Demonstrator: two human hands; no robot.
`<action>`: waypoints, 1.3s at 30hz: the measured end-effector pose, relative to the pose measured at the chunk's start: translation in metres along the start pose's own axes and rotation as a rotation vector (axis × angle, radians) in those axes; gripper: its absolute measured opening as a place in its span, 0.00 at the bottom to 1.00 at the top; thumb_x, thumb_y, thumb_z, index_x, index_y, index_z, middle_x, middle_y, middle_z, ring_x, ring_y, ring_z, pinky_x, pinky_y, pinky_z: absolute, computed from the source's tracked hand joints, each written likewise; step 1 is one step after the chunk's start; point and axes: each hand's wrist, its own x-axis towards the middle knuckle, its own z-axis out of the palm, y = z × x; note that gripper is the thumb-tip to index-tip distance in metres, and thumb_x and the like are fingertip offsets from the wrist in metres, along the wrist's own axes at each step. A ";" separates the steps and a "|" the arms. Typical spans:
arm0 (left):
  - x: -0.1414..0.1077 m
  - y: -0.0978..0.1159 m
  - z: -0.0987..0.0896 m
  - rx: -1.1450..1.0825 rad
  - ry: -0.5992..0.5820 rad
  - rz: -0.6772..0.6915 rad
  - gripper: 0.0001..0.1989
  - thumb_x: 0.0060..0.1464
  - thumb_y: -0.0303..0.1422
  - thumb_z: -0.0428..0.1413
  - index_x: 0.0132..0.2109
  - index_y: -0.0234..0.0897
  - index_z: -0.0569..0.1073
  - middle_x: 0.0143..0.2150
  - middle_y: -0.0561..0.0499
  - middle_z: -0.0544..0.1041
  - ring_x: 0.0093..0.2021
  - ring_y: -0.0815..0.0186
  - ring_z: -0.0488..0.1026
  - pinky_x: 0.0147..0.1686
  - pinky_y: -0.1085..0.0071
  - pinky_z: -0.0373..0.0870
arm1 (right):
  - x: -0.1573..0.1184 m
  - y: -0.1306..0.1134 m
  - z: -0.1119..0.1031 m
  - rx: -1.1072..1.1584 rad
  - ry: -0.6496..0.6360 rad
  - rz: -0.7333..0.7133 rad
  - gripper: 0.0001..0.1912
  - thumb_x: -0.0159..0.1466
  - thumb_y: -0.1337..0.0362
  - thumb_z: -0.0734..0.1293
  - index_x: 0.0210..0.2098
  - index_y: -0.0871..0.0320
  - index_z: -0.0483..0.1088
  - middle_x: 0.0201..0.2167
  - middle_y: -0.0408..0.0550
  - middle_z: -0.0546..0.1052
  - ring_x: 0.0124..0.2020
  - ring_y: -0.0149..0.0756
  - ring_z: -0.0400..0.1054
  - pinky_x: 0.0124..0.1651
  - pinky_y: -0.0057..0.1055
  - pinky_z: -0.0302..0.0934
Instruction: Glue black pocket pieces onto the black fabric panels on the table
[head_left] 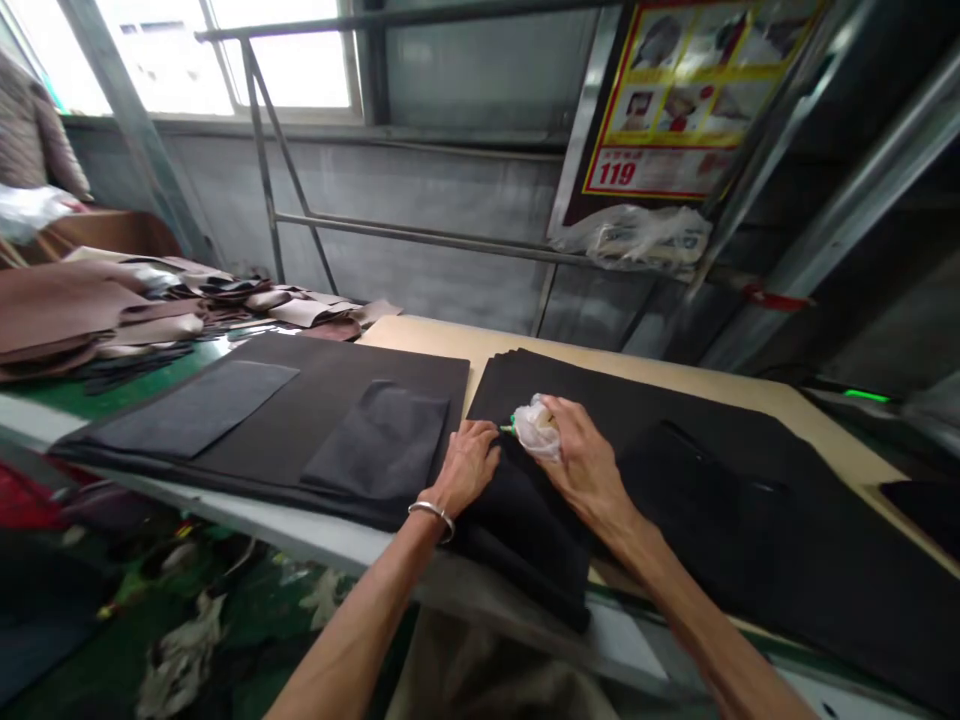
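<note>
The only writing I'm making out for sure is a big red 119 on the poster (697, 100) that's hanging in the upper right of the frame. It's also carrying a grid of photos and smaller characters, but those are coming out too blurry to read. A crumpled clear plastic bag (652, 240) is sitting right under it, and the faint markings there are staying illegible too.

Near the middle, the right hand (576, 445) is gripping a plastic-wrapped bottle (538, 427), with a partly green nozzle (513, 420) pointing left. The bunched wrap and the fingers are hiding most of the bottle. The left hand (469, 462) is resting on black fabric (529, 515) just beside the nozzle, fingers bending down; I can't tell if they're pinching an edge. A silver bangle (433, 515) is circling that wrist.

The fabric is sticking out past the front edge of the tabletop (277, 530). Left of center, a dark stack (352, 365) is carrying a gray rectangle (217, 405) and a smaller dark piece (379, 440). On the right, black panels (720, 420) are covering a tan board (750, 382), with the right forearm blocking part of the view.

Brown pieces (64, 310) are piling up at the left edge, a metal rack (259, 150) is standing behind, and scraps (184, 655) are littering the floor, lower left.
</note>
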 end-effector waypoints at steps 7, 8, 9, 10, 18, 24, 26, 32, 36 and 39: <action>0.001 -0.007 0.006 -0.024 0.029 0.021 0.10 0.62 0.28 0.52 0.49 0.38 0.74 0.55 0.49 0.74 0.56 0.59 0.67 0.58 0.58 0.67 | 0.007 0.000 -0.006 -0.022 -0.077 0.009 0.26 0.64 0.66 0.63 0.61 0.60 0.61 0.54 0.59 0.69 0.56 0.49 0.64 0.57 0.45 0.65; 0.001 -0.008 0.007 -0.019 0.032 0.023 0.10 0.62 0.28 0.52 0.49 0.38 0.74 0.55 0.49 0.74 0.56 0.59 0.67 0.58 0.58 0.67 | 0.007 0.001 -0.009 -0.022 -0.083 0.011 0.26 0.64 0.66 0.63 0.61 0.61 0.61 0.54 0.59 0.69 0.56 0.49 0.65 0.57 0.45 0.66; 0.001 -0.009 0.007 -0.013 0.033 0.028 0.10 0.62 0.28 0.52 0.49 0.38 0.74 0.55 0.49 0.74 0.55 0.59 0.67 0.58 0.58 0.67 | 0.005 0.003 -0.013 -0.023 -0.088 0.015 0.26 0.63 0.66 0.63 0.61 0.61 0.62 0.54 0.59 0.69 0.55 0.49 0.65 0.57 0.45 0.66; 0.001 -0.009 0.007 -0.007 0.033 0.037 0.10 0.62 0.28 0.52 0.49 0.38 0.74 0.55 0.49 0.74 0.55 0.58 0.67 0.58 0.58 0.67 | 0.003 0.006 -0.017 -0.024 -0.091 0.020 0.26 0.63 0.66 0.63 0.61 0.61 0.62 0.54 0.59 0.70 0.55 0.49 0.66 0.57 0.44 0.66; 0.000 -0.011 0.006 -0.004 0.059 0.095 0.09 0.62 0.27 0.53 0.48 0.37 0.73 0.53 0.48 0.74 0.53 0.58 0.67 0.57 0.57 0.68 | -0.030 0.029 -0.063 -0.080 -0.104 0.097 0.25 0.65 0.63 0.63 0.61 0.59 0.62 0.54 0.57 0.70 0.55 0.47 0.67 0.58 0.42 0.65; 0.000 -0.010 0.006 -0.004 0.076 0.093 0.09 0.61 0.27 0.54 0.48 0.37 0.73 0.53 0.48 0.75 0.53 0.57 0.68 0.57 0.56 0.69 | -0.043 0.026 -0.083 -0.107 -0.125 0.121 0.25 0.63 0.65 0.64 0.60 0.60 0.63 0.54 0.57 0.70 0.55 0.46 0.67 0.58 0.41 0.65; 0.000 -0.011 0.007 -0.010 0.076 0.098 0.09 0.61 0.27 0.53 0.48 0.37 0.73 0.53 0.48 0.75 0.53 0.57 0.68 0.57 0.56 0.69 | -0.040 0.020 -0.077 -0.109 -0.114 0.131 0.27 0.62 0.67 0.64 0.61 0.61 0.63 0.55 0.58 0.70 0.55 0.47 0.66 0.59 0.41 0.64; 0.000 -0.012 0.007 -0.022 0.068 0.098 0.10 0.62 0.28 0.52 0.49 0.37 0.73 0.53 0.47 0.75 0.54 0.57 0.68 0.57 0.55 0.68 | -0.018 -0.002 -0.037 0.004 -0.095 0.164 0.30 0.61 0.71 0.63 0.62 0.60 0.60 0.56 0.57 0.68 0.57 0.45 0.64 0.61 0.41 0.62; 0.000 -0.012 0.007 -0.020 0.056 0.095 0.11 0.61 0.29 0.51 0.49 0.38 0.74 0.53 0.47 0.75 0.55 0.57 0.68 0.58 0.55 0.68 | -0.017 0.001 -0.039 0.015 -0.125 0.155 0.30 0.60 0.72 0.63 0.62 0.59 0.61 0.56 0.57 0.68 0.57 0.46 0.64 0.61 0.41 0.63; 0.000 -0.014 0.007 -0.023 0.058 0.090 0.10 0.62 0.30 0.51 0.48 0.39 0.74 0.54 0.48 0.75 0.55 0.57 0.68 0.58 0.55 0.68 | -0.026 0.017 -0.061 -0.037 -0.136 0.153 0.29 0.59 0.71 0.63 0.61 0.58 0.63 0.54 0.56 0.70 0.55 0.47 0.66 0.58 0.42 0.64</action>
